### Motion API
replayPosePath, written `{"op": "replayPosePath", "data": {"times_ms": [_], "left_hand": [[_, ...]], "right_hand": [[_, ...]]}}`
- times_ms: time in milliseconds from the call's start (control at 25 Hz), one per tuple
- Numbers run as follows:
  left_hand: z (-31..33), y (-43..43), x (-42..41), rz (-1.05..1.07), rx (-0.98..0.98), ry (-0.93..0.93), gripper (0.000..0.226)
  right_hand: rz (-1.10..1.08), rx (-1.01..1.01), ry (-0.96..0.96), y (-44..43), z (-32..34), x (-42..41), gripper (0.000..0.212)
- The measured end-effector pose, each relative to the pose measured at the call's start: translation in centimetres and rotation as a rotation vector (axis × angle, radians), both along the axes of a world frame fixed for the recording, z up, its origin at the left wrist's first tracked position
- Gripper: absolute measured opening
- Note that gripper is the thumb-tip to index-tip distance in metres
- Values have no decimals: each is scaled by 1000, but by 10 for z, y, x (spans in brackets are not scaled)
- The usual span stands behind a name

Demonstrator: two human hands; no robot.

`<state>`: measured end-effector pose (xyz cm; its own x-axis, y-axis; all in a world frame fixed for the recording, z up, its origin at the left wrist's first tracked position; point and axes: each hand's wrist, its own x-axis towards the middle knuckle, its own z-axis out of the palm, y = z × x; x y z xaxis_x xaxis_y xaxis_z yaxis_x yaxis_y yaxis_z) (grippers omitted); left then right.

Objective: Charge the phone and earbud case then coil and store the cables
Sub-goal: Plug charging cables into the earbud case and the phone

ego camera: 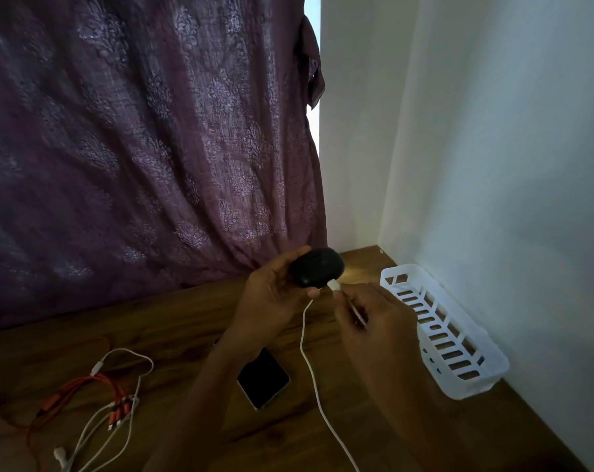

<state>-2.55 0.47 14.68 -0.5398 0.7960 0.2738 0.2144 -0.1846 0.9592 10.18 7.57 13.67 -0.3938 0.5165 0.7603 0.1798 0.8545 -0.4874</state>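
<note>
Head view, looking down at a wooden table (186, 318) set in the corner of a room. The left hand (271, 294) is raised above the table, its fingers and thumb curled round a black, rounded earbud case (317, 267), which is held in the air near the far edge of the table. The right hand (373, 318) is just beside it, pinching a white cable (310, 366) a little behind its plug (334, 286). The plug tip is at the lower edge of the case (whether it is seated in the port cannot be told). From the plug the white cable loops down between the two forearms and runs off the bottom of the picture.

A phone (263, 378) lies flat on the table with its dark screen up, partly under the left forearm. To the left, well apart from the phone, an orange cable (84, 386) with several ends lies tangled with a second white cable (125, 356).

At the right, a white slotted basket (442, 332) sits on the table against a pale wall (493, 165). A purple patterned curtain (152, 131) hangs behind the table.
</note>
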Motion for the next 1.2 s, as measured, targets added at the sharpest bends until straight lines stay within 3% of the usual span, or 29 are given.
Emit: {"op": "replayPosePath", "data": {"times_ms": [80,200,360,520,680,1040,1120,1200], "left_hand": [[-19,6,-1,18,-55,-32,55],[-63,20,-6,35,-192,10,58],[-114,40,-8,72,-366,82,57],[-150,56,-2,187,-516,340,56],[-174,65,-8,214,-688,407,60],[-184,64,-9,171,-635,557,62],[-188,62,-12,155,-580,587,65],[-190,57,-18,197,-551,511,61]], "right_hand": [[19,-150,-45,7,-13,1,11],[67,-453,-358,18,-40,3,18],[3,-561,-528,32,-83,5,27],[-47,-703,-573,44,-118,-1,34],[-226,-645,-718,44,-153,-11,42],[-233,-742,-556,45,-181,-11,32],[-219,-643,-567,50,-178,-10,29],[-176,-372,-634,59,-168,-13,40]]}}
